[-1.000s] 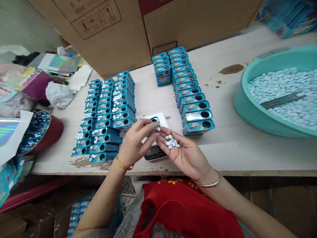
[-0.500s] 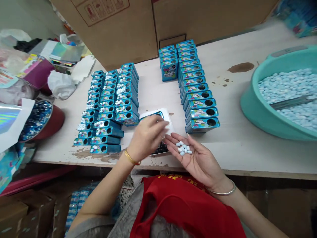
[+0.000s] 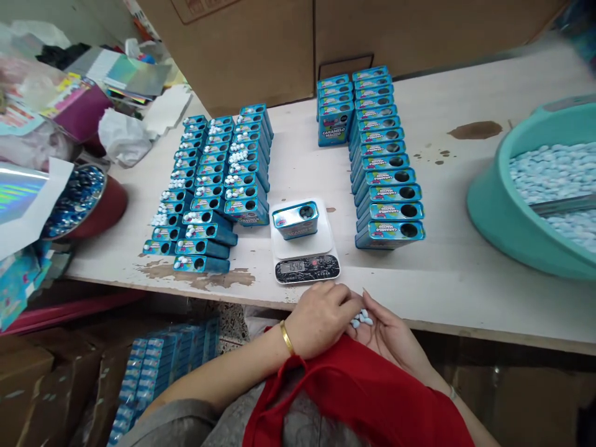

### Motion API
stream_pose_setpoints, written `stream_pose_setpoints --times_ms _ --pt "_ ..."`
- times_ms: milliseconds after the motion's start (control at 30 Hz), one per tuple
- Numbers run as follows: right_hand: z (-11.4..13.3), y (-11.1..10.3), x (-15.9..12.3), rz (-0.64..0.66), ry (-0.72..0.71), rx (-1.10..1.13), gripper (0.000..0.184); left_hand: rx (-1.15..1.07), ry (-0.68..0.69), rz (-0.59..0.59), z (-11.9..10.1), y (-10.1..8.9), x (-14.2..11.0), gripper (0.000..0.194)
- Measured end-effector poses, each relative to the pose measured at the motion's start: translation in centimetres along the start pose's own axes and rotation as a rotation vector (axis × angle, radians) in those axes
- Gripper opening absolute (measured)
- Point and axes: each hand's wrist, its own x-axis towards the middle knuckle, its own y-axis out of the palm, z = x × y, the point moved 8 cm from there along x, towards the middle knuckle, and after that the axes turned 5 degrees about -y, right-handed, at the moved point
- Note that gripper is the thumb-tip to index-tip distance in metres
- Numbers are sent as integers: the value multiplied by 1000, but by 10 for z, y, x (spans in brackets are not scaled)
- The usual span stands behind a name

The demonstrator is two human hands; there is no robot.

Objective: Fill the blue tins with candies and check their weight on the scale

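Observation:
My right hand (image 3: 395,338) is cupped palm up at the table's front edge, holding several pale blue candies (image 3: 362,319). My left hand (image 3: 321,316), with a gold bracelet at the wrist, bends over that palm. Its fingers are curled together at the candies, and the tips are partly hidden. Beyond the hands, a white digital scale (image 3: 328,245) has digits on its display. On its pan stands a blue candy tin (image 3: 296,232), its round hole facing up, with neither hand touching it.
Rows of blue tins (image 3: 212,167) with white candies on their tops stand left. More tins with round holes (image 3: 386,180) stand right of the scale. A turquoise tub (image 3: 493,205) of candies with a metal scoop (image 3: 563,205) is far right. Cardboard boxes (image 3: 242,56) stand behind; a red bowl (image 3: 109,208) is left.
My left hand has moved from over the tin down to my right palm, uncovering the scale and tin. My right hand has drawn back towards my body. The view has shifted slightly.

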Motion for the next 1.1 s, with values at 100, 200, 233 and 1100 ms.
stream_pose_setpoints --times_ms 100,200,233,1100 --pt "-1 4 1 -2 -2 22 11 -18 -13 -21 2 -4 -1 17" --pt "3 8 5 -12 -37 39 12 -62 19 -73 6 -17 0 19" --pt "6 10 6 -10 -62 44 11 -79 26 -113 10 -26 1 19" --pt "39 10 36 -87 -183 55 8 338 -308 -180 203 -141 206 35"
